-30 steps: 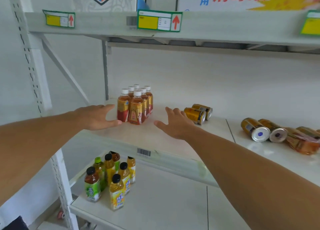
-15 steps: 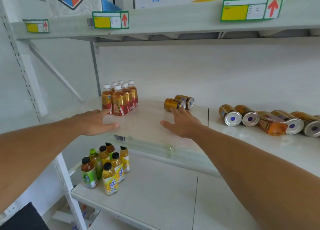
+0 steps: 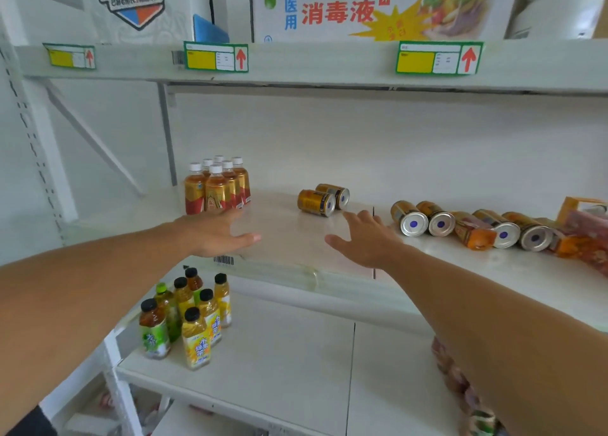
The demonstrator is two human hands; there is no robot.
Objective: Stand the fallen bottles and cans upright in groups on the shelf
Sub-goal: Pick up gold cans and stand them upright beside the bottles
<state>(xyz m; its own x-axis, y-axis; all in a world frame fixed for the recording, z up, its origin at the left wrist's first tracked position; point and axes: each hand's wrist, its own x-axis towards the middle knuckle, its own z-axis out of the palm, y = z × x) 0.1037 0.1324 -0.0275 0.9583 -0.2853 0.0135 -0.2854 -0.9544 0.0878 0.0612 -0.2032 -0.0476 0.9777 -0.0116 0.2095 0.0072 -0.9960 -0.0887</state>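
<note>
Fallen gold-and-black metal cans (image 3: 324,198), two of them, lie on their sides on the white middle shelf (image 3: 289,238), just beyond the fingertips of our right hand (image 3: 365,241). That grip is spread flat, fingers apart and holding nothing, hovering over the shelf with the nearer can just ahead of it. Our left hand (image 3: 218,235) is likewise flat and empty, fingers straight, low over the shelf; right behind it stands the upright group of amber plastic bottles with white caps and red-gold labels (image 3: 217,185).

Further out to the right of the right grip lies a row of more gold cans on their sides with silver ends facing us (image 3: 470,223), mixed in with orange cartons lying flat (image 3: 473,235). On the lower shelf, below the left grip, a cluster of green and yellow tea bottles with black caps (image 3: 186,314) stands upright.

We judge the next step is taking hold of the nearest can, and the risk is plain: a round can on its side rolls freely, so a glancing touch from outstretched fingers could send it into its neighbour or toward the back. Reaching with both arms at once, our left forearm or hand could also brush the standing amber bottles and tip them.
</note>
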